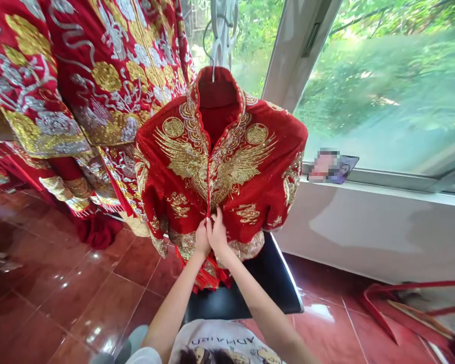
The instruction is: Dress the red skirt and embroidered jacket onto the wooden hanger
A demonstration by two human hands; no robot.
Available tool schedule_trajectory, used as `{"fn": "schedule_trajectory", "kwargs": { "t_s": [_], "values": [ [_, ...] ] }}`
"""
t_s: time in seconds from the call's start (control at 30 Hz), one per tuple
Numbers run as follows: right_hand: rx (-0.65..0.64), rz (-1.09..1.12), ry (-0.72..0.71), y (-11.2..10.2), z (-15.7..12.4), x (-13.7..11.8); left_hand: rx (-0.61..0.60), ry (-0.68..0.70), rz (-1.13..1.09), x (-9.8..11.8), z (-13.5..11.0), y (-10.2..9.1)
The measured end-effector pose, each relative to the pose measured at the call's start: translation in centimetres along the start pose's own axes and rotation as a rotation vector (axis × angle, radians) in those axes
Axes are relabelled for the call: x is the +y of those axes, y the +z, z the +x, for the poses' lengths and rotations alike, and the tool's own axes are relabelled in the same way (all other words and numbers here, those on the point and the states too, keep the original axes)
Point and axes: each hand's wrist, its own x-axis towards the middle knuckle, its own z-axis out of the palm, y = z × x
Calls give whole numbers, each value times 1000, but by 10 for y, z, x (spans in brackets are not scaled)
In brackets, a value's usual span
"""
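Observation:
A red jacket (155,177) with gold embroidery hangs upright in front of me, its metal hanger hook (213,68) showing above the stand-up collar. Both my hands meet at its front opening, low on the chest. My left hand (202,237) is closed, fingers pinched on the front edge. Right beside it, my right hand (217,233) is also closed on that edge, with some fingers resting on the cloth. Above the hands the front edges meet, then part towards the collar. Whatever small fastening lies between the fingertips is hidden. Red tassels (207,280) hang below the hem.
To the left hang larger red garments (109,76) with gold and silver embroidery. A black seat (276,283) stands beneath the jacket. Cards (345,169), partly blurred, lie on the window sill at right. A red metal frame (382,298) stands on the tiled floor (94,298) at lower right.

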Motion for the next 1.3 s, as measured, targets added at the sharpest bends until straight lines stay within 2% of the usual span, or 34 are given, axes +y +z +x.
{"fn": "schedule_trajectory", "kwargs": {
  "t_s": [0.1, 0.17, 0.2, 0.27, 0.33, 0.4, 0.47, 0.57, 0.67, 0.73, 0.83, 0.93, 1.03, 1.17, 1.3],
  "values": [
    [-76, 57, -20, -11, -4, 24, -47, -13, -43, -4, 11, -5],
    [-17, 79, -33, -20, -24, 38, -40, -60, -97, -13, 2, -13],
    [66, 80, 7, -25, -36, 47, -20, -98, -129, -19, -6, -19],
    [281, 119, 235, -33, -56, 68, 56, -211, -193, -36, -23, -32],
    [414, 218, 534, -42, -66, 93, 160, -363, -254, -55, -38, -46],
    [384, 355, 738, -49, -65, 116, 241, -516, -320, -71, -46, -59],
    [285, 479, 816, -55, -59, 133, 284, -623, -406, -80, -47, -67],
    [194, 636, 878, -59, -49, 146, 292, -672, -564, -82, -40, -71],
    [219, 704, 925, -62, -42, 152, 262, -665, -701, -76, -36, -68],
    [235, 748, 944, -65, -37, 153, 234, -668, -764, -72, -36, -64],
    [168, 855, 935, -68, -32, 144, 162, -694, -812, -64, -42, -57],
    [66, 956, 899, -66, -37, 122, 78, -721, -824, -54, -47, -46],
    [19, 1009, 885, -59, -50, 95, 23, -710, -835, -43, -51, -33],
    [7, 1049, 881, -56, -64, 68, -3, -687, -841, -31, -59, -23],
    [-141, 1068, 856, -61, -64, 52, 6, -676, -826, -22, -67, -20]
  ]
}}
